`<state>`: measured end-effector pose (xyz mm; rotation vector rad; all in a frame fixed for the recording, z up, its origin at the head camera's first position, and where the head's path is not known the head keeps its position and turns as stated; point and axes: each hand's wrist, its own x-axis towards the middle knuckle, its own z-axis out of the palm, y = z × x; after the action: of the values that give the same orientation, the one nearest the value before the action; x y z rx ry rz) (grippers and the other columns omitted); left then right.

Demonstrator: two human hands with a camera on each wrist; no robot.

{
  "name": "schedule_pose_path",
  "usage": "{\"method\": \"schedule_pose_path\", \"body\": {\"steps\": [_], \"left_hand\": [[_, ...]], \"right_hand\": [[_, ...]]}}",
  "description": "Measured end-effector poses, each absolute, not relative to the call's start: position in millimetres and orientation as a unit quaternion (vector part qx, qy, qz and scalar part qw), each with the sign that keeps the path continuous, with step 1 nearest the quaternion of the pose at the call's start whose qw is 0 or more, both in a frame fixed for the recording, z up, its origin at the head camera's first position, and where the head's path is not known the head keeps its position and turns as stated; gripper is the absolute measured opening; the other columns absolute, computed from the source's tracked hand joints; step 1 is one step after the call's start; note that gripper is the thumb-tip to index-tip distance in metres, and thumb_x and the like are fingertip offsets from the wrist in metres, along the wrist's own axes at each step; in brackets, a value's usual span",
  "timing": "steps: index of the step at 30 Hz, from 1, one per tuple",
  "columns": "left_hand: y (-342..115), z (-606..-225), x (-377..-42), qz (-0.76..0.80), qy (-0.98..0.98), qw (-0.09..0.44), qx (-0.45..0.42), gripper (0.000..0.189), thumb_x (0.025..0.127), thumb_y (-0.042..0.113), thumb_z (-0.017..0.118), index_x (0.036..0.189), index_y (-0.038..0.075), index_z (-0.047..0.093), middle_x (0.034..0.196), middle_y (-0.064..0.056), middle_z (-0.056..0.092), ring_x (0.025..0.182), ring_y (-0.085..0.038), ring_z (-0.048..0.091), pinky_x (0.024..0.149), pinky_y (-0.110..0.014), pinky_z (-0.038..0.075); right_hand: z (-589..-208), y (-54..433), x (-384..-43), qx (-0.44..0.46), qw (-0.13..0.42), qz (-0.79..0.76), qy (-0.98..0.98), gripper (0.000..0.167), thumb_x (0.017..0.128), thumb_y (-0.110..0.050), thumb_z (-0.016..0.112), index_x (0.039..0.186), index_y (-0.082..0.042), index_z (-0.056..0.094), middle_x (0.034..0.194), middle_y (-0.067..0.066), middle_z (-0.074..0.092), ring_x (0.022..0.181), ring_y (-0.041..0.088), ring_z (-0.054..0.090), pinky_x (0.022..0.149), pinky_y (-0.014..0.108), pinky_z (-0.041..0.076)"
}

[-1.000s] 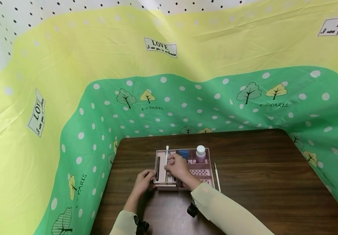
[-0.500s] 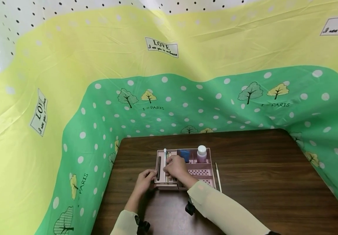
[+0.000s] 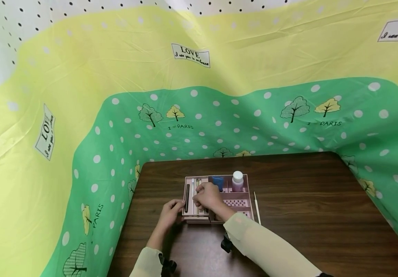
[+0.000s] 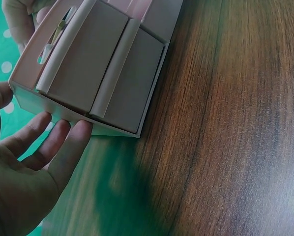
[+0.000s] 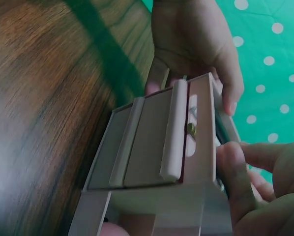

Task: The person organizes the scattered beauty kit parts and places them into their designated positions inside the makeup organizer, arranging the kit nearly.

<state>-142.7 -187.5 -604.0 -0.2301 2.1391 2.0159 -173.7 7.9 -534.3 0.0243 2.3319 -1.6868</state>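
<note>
A pink storage box (image 3: 197, 221) stands on the table, with a shallow tray (image 3: 190, 183) at its top left. In the head view, my right hand (image 3: 208, 195) reaches over this tray and pinches a thin white stick (image 3: 193, 188) with a pale end, which lies lengthwise inside. Thumb and forefinger of that right hand (image 5: 262, 182) meet just behind the tray's front rim. A black pen-like stick (image 3: 187, 198) lies along the tray's left side. My left hand (image 3: 170, 212) touches the box's left wall; in the left wrist view its extended fingers (image 4: 71, 152) press their tips there.
A white-capped bottle (image 3: 237, 182) and a blue packet (image 3: 217, 182) stand in the box's rear compartments. Perforated pink dividers (image 3: 235, 202) lie in front of them. Right of the box, a slim white brush-like stick (image 3: 257, 207) lies on the wooden table (image 3: 306, 200). Patterned curtain (image 3: 219, 127) encloses the table.
The white stick has come down toward me, its pale end now within the tray instead of past the back rim. My right hand has moved slightly with it; the left stays at the wall.
</note>
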Motion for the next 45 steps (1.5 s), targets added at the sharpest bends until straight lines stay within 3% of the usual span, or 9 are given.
{"method": "schedule_pose_path", "body": {"steps": [13,23,27,34,39,45], "left_hand": [[-188,-606,-141,0.68,0.724,0.09,-0.073,0.038,0.1,0.026,0.065,0.116,-0.009,0.067,0.112,-0.014,0.067,0.094,-0.02,0.066,0.068,-0.04,0.064],[-187,-605,-140,0.675,0.729,0.084,-0.08,0.035,0.099,0.022,0.065,0.115,-0.009,0.068,0.113,-0.015,0.067,0.094,-0.02,0.067,0.067,-0.04,0.064],[-187,-605,-139,0.673,0.731,0.082,-0.076,0.036,0.1,0.023,0.065,0.116,-0.009,0.068,0.112,-0.014,0.068,0.093,-0.019,0.067,0.066,-0.04,0.064],[-188,-608,-138,0.673,0.73,0.087,-0.088,0.035,0.1,0.024,0.066,0.117,-0.006,0.069,0.115,-0.013,0.068,0.097,-0.021,0.067,0.068,-0.042,0.064],[-188,-606,-139,0.676,0.727,0.089,-0.082,0.033,0.101,0.023,0.065,0.117,-0.006,0.069,0.112,-0.012,0.069,0.094,-0.019,0.068,0.07,-0.044,0.063],[-185,-584,-132,0.674,0.729,0.093,-0.076,0.031,0.101,0.019,0.064,0.115,-0.008,0.068,0.11,-0.014,0.069,0.093,-0.02,0.068,0.074,-0.049,0.063]], "right_hand": [[-529,21,-170,-0.037,0.107,-0.579,0.808,0.034,0.082,-0.004,0.079,0.114,0.006,0.071,0.078,0.007,0.074,0.059,0.031,0.073,0.051,0.031,0.06],[-521,40,-166,-0.025,0.117,-0.617,0.778,0.042,0.085,-0.005,0.079,0.123,0.006,0.067,0.092,0.013,0.077,0.07,0.038,0.075,0.062,0.044,0.064],[-517,48,-162,-0.031,0.112,-0.612,0.782,0.043,0.086,-0.007,0.081,0.125,0.004,0.067,0.098,0.015,0.077,0.072,0.036,0.075,0.066,0.046,0.064],[-517,63,-159,-0.052,0.085,-0.588,0.803,0.042,0.083,-0.006,0.084,0.122,0.003,0.07,0.104,0.018,0.076,0.078,0.024,0.075,0.065,0.035,0.063],[-521,73,-159,-0.05,0.081,-0.589,0.803,0.042,0.083,-0.004,0.084,0.122,0.004,0.07,0.106,0.02,0.076,0.08,0.021,0.075,0.066,0.037,0.063],[-522,88,-154,-0.012,0.095,-0.616,0.782,0.043,0.085,-0.006,0.083,0.125,0.002,0.069,0.107,0.018,0.076,0.067,0.022,0.072,0.063,0.044,0.064]]}}
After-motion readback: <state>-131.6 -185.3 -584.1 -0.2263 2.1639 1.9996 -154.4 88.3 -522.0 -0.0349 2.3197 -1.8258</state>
